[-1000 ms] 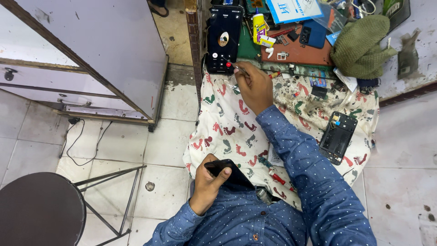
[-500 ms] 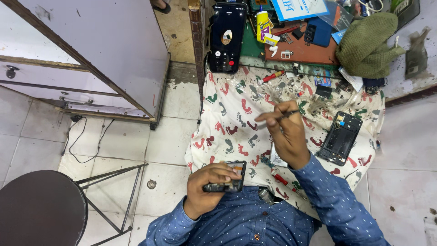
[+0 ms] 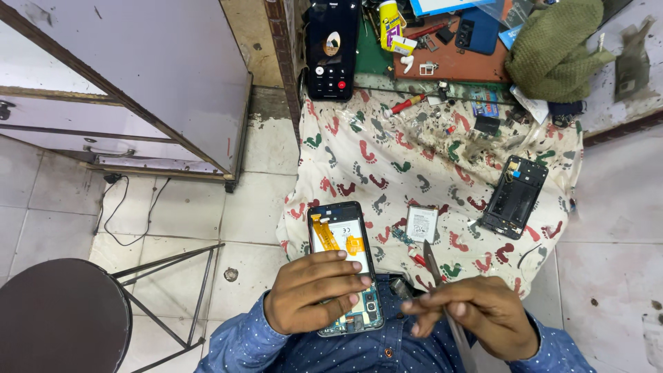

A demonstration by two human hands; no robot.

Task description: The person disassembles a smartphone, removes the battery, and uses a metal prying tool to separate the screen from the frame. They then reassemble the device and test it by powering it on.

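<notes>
My left hand grips an opened phone with its back off, showing an orange flex cable and the circuit board. My right hand is beside it and pinches a thin metal tool whose tip points up over the cloth. A loose silver battery lies on the patterned cloth just above the tool. A black phone frame rests further right on the cloth.
A phone with a lit call screen lies at the bench's top edge. A red screwdriver, a yellow bottle, small parts and a green knit cloth crowd the back. A round stool stands lower left, a grey cabinet upper left.
My right hand has drawn back from the far bench toward my body with the tool. My left hand has turned the opened phone so its inside faces up.
</notes>
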